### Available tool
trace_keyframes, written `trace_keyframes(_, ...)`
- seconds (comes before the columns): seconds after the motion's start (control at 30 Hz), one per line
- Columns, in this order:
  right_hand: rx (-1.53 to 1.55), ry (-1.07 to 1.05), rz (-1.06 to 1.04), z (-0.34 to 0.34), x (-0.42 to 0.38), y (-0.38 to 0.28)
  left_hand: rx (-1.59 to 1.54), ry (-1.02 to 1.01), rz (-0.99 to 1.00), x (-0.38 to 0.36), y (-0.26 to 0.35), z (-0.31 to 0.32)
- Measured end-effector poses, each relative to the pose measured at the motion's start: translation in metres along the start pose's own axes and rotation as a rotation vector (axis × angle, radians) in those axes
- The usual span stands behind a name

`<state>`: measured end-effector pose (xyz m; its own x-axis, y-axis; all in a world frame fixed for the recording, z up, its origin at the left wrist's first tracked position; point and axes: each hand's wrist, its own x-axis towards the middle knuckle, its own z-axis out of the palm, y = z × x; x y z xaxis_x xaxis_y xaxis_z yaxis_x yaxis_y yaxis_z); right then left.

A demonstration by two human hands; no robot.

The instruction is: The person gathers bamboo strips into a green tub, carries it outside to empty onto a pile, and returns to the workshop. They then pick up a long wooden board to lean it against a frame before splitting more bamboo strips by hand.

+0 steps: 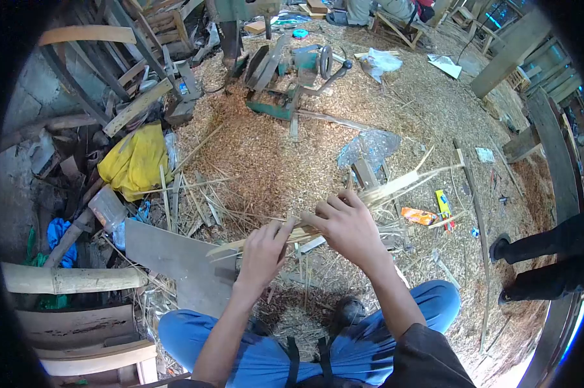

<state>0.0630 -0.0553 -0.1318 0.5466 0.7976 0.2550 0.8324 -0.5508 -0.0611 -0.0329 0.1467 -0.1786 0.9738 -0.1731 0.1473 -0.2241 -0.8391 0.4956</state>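
Note:
I sit with my knees in blue trousers low in the head view. Both hands hold a bundle of thin bamboo strips [395, 185] that runs from lower left up to the right. My left hand [264, 252] grips the strips near their left end. My right hand [347, 223] is closed around them a little further right, touching the left hand. The loose strip ends fan out past my right hand toward the upper right.
Shavings and split strips cover the floor. A grey board [175, 258] and a thick bamboo pole [72, 279] lie at left, beside a yellow cloth [135, 161]. A green machine [292, 71] stands ahead. Another person's dark legs [544, 258] are at right. Timber stacks line the edges.

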Motion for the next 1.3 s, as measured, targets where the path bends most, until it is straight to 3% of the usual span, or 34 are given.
trace_keyframes(0.23, 0.051, 0.215, -0.031, 0.002, 0.018, -0.008, 0.039, 0.062, -0.076, -0.006, -0.003, -0.014)
trace_keyframes(0.7, 0.003, 0.159, 0.090, -0.034, -0.008, 0.031, -0.185, 0.088, -0.038, 0.010, 0.014, -0.002)
trace_keyframes(0.87, 0.009, 0.162, 0.168, -0.050, -0.027, 0.047, -0.318, -0.014, 0.014, 0.012, 0.003, 0.035)
trace_keyframes(1.0, -0.059, 0.164, 0.254, -0.059, -0.040, 0.050, -0.307, -0.144, -0.094, 0.026, 0.031, 0.026)
trace_keyframes(1.2, -0.144, 0.171, 0.382, -0.085, -0.062, 0.065, -0.360, -0.019, 0.073, 0.059, 0.057, 0.044)
trace_keyframes(1.3, -0.056, 0.299, 0.416, -0.070, -0.067, 0.073, -0.176, 0.005, 0.109, 0.076, 0.055, 0.019)
